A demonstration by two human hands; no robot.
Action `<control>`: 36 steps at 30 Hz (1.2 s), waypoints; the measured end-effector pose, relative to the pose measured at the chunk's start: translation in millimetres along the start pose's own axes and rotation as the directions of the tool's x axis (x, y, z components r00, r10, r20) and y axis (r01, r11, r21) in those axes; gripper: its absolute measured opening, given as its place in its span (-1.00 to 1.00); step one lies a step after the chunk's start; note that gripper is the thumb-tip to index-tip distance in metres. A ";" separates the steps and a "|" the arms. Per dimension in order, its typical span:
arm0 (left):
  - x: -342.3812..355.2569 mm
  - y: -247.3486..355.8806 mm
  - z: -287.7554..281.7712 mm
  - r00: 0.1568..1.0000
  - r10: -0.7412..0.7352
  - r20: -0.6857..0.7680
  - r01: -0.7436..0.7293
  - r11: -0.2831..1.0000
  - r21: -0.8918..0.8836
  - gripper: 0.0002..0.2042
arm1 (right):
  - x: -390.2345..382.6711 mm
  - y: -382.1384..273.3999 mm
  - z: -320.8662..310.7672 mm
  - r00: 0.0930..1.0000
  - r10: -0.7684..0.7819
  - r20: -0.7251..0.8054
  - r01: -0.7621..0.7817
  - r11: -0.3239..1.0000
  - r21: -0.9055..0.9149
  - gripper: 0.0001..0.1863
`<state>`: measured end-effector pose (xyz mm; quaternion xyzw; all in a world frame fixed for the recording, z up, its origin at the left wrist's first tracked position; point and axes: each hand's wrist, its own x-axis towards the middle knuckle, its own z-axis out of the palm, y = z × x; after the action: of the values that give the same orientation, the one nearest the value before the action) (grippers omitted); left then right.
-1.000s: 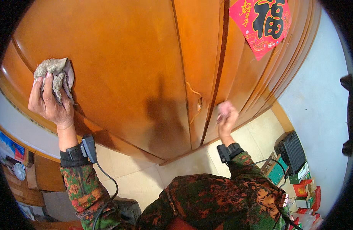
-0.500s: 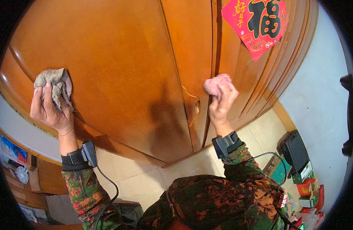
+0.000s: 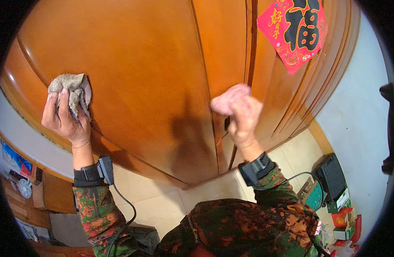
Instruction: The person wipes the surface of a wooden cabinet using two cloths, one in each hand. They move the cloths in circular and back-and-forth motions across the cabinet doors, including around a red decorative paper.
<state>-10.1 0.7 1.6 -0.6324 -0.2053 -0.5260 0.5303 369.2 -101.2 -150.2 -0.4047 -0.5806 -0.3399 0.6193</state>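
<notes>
My left hand [image 3: 68, 113] presses a shaggy grey-beige cloth [image 3: 72, 83] against the left part of an orange-brown wooden cabinet door [image 3: 141, 64]. My right hand [image 3: 244, 120], smeared by motion, grips a pink cloth [image 3: 229, 97] against the narrower panel right of centre, over the long handle [image 3: 227, 125], which is partly hidden behind it. Both wrists carry black strapped devices with cables. A red diamond paper decoration [image 3: 291, 36] with black and gold characters hangs on the upper right door.
A pale wall [image 3: 353, 115] rises at right. Along its foot stand a black suitcase-like object [image 3: 329, 180], a green item [image 3: 312, 196] and several red and white boxes [image 3: 342, 218]. Tiled floor [image 3: 150, 205] shows below the cabinet. At lower left are wooden furniture [image 3: 55, 192] and a small white fan-like object [image 3: 25, 187].
My right hand has risen and swept the pink cloth up and leftward across the door to over the handle. My left hand keeps its cloth at much the same spot on the door.
</notes>
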 end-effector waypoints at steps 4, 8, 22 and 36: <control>-1.1 -0.6 0.3 1.000 -0.008 -0.006 0.008 1.000 0.004 -0.63 | 21.0 51.6 2.1 0.559 0.775 -0.295 -0.689 0.632 0.354 -0.53; -0.4 1.4 0.7 1.000 -0.002 -0.013 0.003 1.000 0.010 -0.61 | 30.9 14.4 33.8 0.850 0.412 -0.328 -0.276 0.880 0.387 -0.65; -0.6 5.9 -3.0 0.999 -0.038 0.010 0.038 0.999 0.030 -0.67 | 69.6 22.5 49.8 0.787 0.325 -0.525 -0.379 0.925 0.005 -0.53; -2.0 5.7 -0.1 1.000 -0.027 -0.017 0.027 1.000 -0.007 -0.62 | 126.4 12.0 54.3 0.886 0.140 -0.442 -0.168 0.986 -0.024 -0.42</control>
<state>-6.2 -0.8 -2.7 -0.6270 -0.2075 -0.5390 0.5228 367.7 -41.1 -25.9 -0.3812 -0.3817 -0.3897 0.7464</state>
